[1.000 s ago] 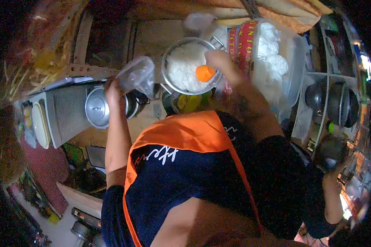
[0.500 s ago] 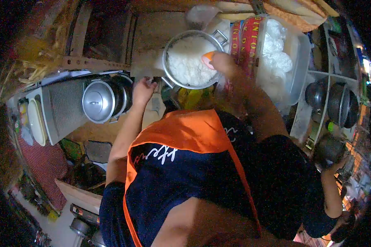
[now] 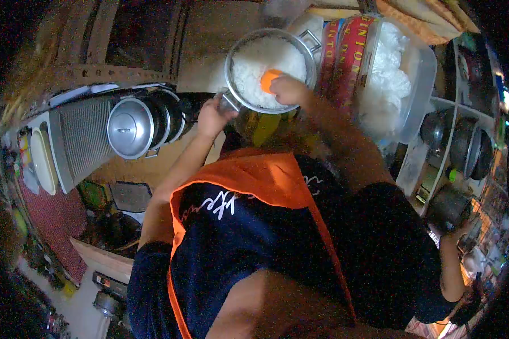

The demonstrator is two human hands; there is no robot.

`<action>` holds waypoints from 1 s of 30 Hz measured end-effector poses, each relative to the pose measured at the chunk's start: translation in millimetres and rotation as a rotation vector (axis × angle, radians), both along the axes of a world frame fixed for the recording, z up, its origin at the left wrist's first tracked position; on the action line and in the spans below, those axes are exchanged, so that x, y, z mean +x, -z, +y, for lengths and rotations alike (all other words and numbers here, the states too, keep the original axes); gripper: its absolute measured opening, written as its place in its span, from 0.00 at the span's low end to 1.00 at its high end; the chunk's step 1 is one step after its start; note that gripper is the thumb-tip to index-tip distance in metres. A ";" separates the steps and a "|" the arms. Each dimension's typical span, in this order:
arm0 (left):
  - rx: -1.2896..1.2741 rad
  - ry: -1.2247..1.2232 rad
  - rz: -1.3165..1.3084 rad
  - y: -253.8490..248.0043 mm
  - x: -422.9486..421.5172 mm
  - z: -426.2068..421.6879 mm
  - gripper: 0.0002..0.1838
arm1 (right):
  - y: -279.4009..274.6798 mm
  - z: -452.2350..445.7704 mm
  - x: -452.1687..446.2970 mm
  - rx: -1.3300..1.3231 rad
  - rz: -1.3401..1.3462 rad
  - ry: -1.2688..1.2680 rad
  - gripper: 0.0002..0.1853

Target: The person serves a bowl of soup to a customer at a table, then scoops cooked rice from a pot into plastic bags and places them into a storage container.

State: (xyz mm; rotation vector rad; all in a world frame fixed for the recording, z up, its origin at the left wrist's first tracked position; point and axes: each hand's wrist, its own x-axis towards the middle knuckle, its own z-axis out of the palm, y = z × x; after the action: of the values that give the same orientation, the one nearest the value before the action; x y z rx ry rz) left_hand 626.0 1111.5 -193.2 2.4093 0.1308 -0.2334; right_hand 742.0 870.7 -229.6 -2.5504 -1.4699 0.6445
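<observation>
A metal pot [image 3: 229, 66] with two side handles holds white rice [image 3: 271, 53]. My right hand [image 3: 290, 90] is closed on an orange scoop [image 3: 270, 81], which touches the rice inside the pot. My left hand [image 3: 214, 117] is at the pot's lower left handle [image 3: 230, 102], its fingers curled around the handle. To the right of the pot lies a red bag with yellow lettering [image 3: 350, 62]. Beside it, a clear plastic container [image 3: 424, 73] holds several white plastic bundles [image 3: 391, 73].
At the left, a lidded metal pot [image 3: 131, 127] stands by a ribbed grey panel [image 3: 86, 141]. Pans [image 3: 465, 144] sit on a shelf at the right. Another person's arm [image 3: 451, 268] shows at lower right, near a dark pot [image 3: 449, 209].
The clear plastic bag seen earlier in my left hand is gone from it, and that hand has moved right to the pot's handle. The orange scoop has shifted left over the rice.
</observation>
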 end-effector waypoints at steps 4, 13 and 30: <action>0.112 0.012 0.026 -1.1 -2.1 -6.5 0.38 | 9.9 -2.4 -3.1 0.033 0.073 -0.119 0.12; 0.115 -0.079 0.072 -9.6 -13.7 -9.6 0.41 | -3.7 30.5 -20.0 -0.055 0.224 -0.197 0.13; -0.060 -0.374 -0.138 -93.6 54.9 65.7 0.17 | -14.6 -61.1 24.3 0.793 1.324 0.925 0.04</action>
State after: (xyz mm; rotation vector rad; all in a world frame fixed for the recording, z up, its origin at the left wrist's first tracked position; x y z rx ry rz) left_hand 680.9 1177.1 -99.6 2.2812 0.4962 0.0993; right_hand 766.2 809.6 -215.1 -1.2847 0.0011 0.9492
